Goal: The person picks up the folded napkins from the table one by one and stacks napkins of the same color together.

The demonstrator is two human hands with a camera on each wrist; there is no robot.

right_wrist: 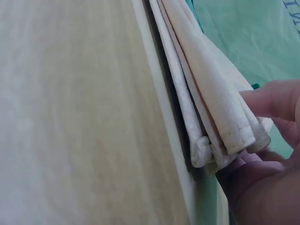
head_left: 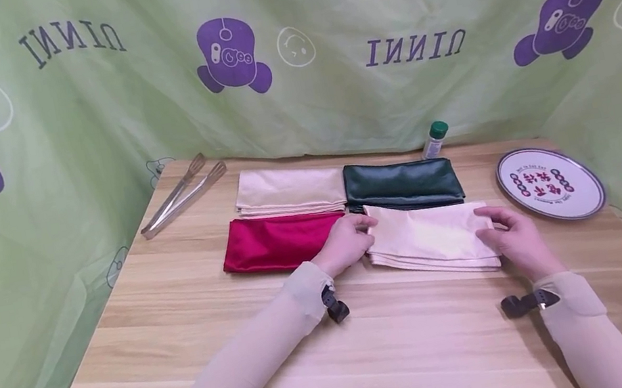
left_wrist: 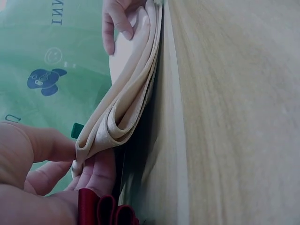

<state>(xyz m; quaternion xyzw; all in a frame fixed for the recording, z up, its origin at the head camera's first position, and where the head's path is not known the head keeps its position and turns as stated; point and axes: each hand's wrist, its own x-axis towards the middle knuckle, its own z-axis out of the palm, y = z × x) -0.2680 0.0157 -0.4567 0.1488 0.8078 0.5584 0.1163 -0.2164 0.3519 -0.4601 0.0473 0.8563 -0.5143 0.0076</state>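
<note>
A folded pale pink satin cloth (head_left: 429,236) lies at the front right of a group of folded cloths. My left hand (head_left: 345,243) pinches its left end, with the thumb above and fingers beneath in the left wrist view. At the opposite end my right hand (head_left: 519,241) holds the edge the same way, its thumb on top. Several layers of the cloth (right_wrist: 211,93) show in the right wrist view. A folded crimson cloth (head_left: 278,240) sits beside my left hand. Behind are a folded cream cloth (head_left: 298,188) and a folded dark green cloth (head_left: 402,183).
Metal tongs (head_left: 179,199) lie at the table's back left. A small bottle with a green cap (head_left: 434,139) stands behind the dark green cloth. To the right is a white plate (head_left: 550,183) with a dark rim. Green printed curtains (head_left: 332,101) surround the wooden table (head_left: 376,361).
</note>
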